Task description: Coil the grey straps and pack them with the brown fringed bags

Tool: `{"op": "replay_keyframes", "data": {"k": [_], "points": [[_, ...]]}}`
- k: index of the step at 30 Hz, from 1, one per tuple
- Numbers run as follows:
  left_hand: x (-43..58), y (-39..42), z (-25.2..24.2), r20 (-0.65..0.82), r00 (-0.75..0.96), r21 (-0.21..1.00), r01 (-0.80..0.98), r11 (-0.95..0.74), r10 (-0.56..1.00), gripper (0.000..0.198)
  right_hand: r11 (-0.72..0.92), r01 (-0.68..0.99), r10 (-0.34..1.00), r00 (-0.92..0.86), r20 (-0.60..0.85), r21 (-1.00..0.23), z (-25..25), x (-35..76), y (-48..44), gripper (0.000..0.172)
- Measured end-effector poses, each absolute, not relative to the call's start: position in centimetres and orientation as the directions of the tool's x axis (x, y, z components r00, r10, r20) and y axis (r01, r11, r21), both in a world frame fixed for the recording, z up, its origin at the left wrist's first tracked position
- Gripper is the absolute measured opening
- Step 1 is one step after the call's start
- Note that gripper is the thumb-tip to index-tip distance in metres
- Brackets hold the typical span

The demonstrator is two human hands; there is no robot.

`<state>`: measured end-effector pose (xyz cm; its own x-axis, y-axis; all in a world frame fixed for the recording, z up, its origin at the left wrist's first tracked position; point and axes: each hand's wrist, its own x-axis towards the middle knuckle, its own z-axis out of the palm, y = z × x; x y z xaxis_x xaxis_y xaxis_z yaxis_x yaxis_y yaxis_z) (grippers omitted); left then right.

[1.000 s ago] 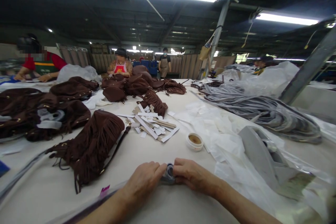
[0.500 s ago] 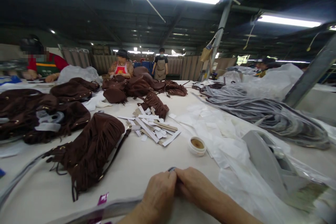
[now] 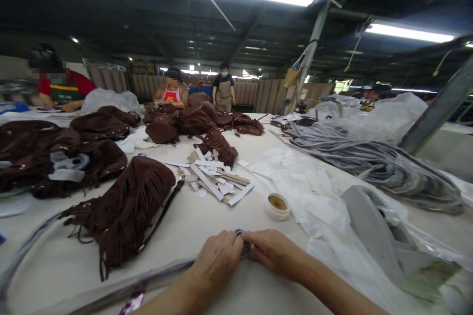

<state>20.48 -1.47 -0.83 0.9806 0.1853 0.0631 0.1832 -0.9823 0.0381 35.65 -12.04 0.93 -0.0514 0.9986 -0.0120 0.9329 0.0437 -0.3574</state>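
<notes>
My left hand (image 3: 220,252) and my right hand (image 3: 271,252) meet low in the centre of the head view, both with closed fingers. Between their fingertips a small dark grey, striped end (image 3: 239,232) pokes out, mostly hidden by the fingers. A long grey strap wrapped in clear plastic (image 3: 166,271) curves in from the left and passes behind my left wrist; it appears to lead to that end. Purple tape (image 3: 133,301) sits on the wrapping. A brown fringed bag (image 3: 136,206) lies to the left of my hands.
Beyond my hands are a round tub of brown paste (image 3: 277,205) and a heap of card strips (image 3: 218,177). A grey tape dispenser (image 3: 373,231) stands at right, near a bundle of wrapped straps (image 3: 369,157). More brown bags (image 3: 195,118) lie farther back, where other people work.
Both hands have risen slightly, and more of the striped end shows between them. The wrapped strap has shifted, its purple tape moving down and left. A person in the background has raised their head.
</notes>
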Motion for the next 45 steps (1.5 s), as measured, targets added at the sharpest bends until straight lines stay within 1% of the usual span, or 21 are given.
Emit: {"op": "replay_keyframes", "data": {"k": [2,4,6,7,9,11,14,16,18,20,22,24,27,29,33,35,37,38,42,43,45], "points": [[20.8,-3.1,-1.8,0.057,0.936,0.111,0.34,-0.934,0.347,0.02,-0.051,0.924,0.998,0.036,-0.048,-0.378,1.0,35.1,-12.0,0.014],[20.4,-3.7,-2.4,0.061,0.929,0.171,0.351,-0.921,0.365,0.018,-0.049,0.887,0.998,0.029,-0.049,-0.458,0.9,34.9,-12.2,0.009],[19.4,-3.0,-2.4,0.082,0.961,0.187,0.247,-0.951,0.265,0.015,0.05,0.855,0.998,-0.064,-0.01,-0.517,0.6,35.2,-12.3,0.008],[18.8,-2.3,-2.2,0.097,0.974,0.183,0.185,-0.965,0.205,0.015,0.106,0.853,0.993,-0.116,0.013,-0.511,0.5,35.5,-12.4,0.009],[17.7,-0.6,-1.5,0.127,0.987,0.138,0.083,-0.987,0.1,0.022,0.185,0.875,0.981,-0.19,0.033,-0.448,0.2,36.2,-12.6,0.011],[17.2,0.9,-0.6,0.124,0.992,0.057,-0.004,-0.998,0.003,0.028,0.24,0.888,0.968,-0.248,0.031,-0.392,0.2,36.8,-12.5,0.012],[17.6,1.9,0.2,0.091,0.989,-0.041,-0.114,-0.993,-0.117,0.024,0.285,0.885,0.953,-0.303,0.009,-0.367,0.7,37.1,-12.2,0.012],[18.3,1.2,0.2,0.087,0.99,-0.031,-0.108,-0.994,-0.11,0.017,0.247,0.904,0.961,-0.275,-0.031,-0.35,1.4,36.8,-12.2,0.012],[18.9,-0.4,-0.3,0.084,0.996,0.026,-0.02,-0.999,-0.018,0.016,0.154,0.937,0.98,-0.185,-0.07,-0.314,2.0,36.1,-12.3,0.013],[19.3,-2.3,-1.2,0.058,0.988,0.104,0.138,-0.985,0.144,0.019,0.054,0.953,0.993,-0.081,-0.08,-0.298,2.3,35.2,-12.5,0.013],[19.4,-4.0,-2.0,0.033,0.96,0.176,0.269,-0.947,0.279,0.02,0.022,0.943,0.997,-0.044,-0.056,-0.331,2.2,34.5,-12.7,0.012],[19.0,-4.8,-2.5,0.041,0.951,0.275,0.284,-0.919,0.307,0.018,0.071,0.917,0.996,-0.084,-0.017,-0.392,1.6,34.3,-12.8,0.014],[18.1,-4.0,-2.1,0.091,0.969,0.399,0.177,-0.9,0.231,0.022,0.201,0.863,0.978,-0.201,0.05,-0.464,0.4,35.1,-12.6,0.022],[17.4,-2.7,-1.4,0.116,0.978,0.37,0.117,-0.922,0.17,0.023,0.26,0.846,0.963,-0.261,0.065,-0.465,-0.2,35.8,-12.5,0.024],[16.6,-0.1,-0.1,0.116,0.992,0.133,-0.071,-0.989,-0.056,0.019,0.322,0.848,0.941,-0.335,0.046,-0.421,-0.1,36.7,-12.4,0.023],[16.8,0.4,-0.1,0.11,0.986,0.067,-0.131,-0.989,-0.123,0.016,0.333,0.852,0.936,-0.351,0.031,-0.403,0.4,36.6,-12.5,0.021],[17.4,-0.2,-0.7,0.105,0.99,0.053,-0.096,-0.994,-0.09,0.012,0.296,0.882,0.95,-0.31,0.021,-0.367,0.9,36.1,-12.7,0.02],[17.8,-0.8,-1.2,0.095,0.995,0.062,-0.043,-0.997,-0.037,0.01,0.254,0.906,0.964,-0.264,0.017,-0.338,1.1,35.7,-12.8,0.02],[19.0,-4.1,-2.9,0.077,0.952,0.135,0.285,-0.949,0.297,0.02,-0.001,0.982,1.0,-0.005,-0.028,-0.191,0.9,34.0,-13.3,0.017],[19.0,-4.6,-3.1,0.076,0.937,0.16,0.327,-0.931,0.342,0.022,-0.036,0.982,0.999,0.029,-0.04,-0.185,0.7,33.8,-13.4,0.016],[18.7,-4.5,-2.9,0.081,0.937,0.207,0.317,-0.926,0.339,0.019,-0.005,0.968,0.999,-0.004,-0.036,-0.251,0.4,34.0,-13.5,0.013]]}}
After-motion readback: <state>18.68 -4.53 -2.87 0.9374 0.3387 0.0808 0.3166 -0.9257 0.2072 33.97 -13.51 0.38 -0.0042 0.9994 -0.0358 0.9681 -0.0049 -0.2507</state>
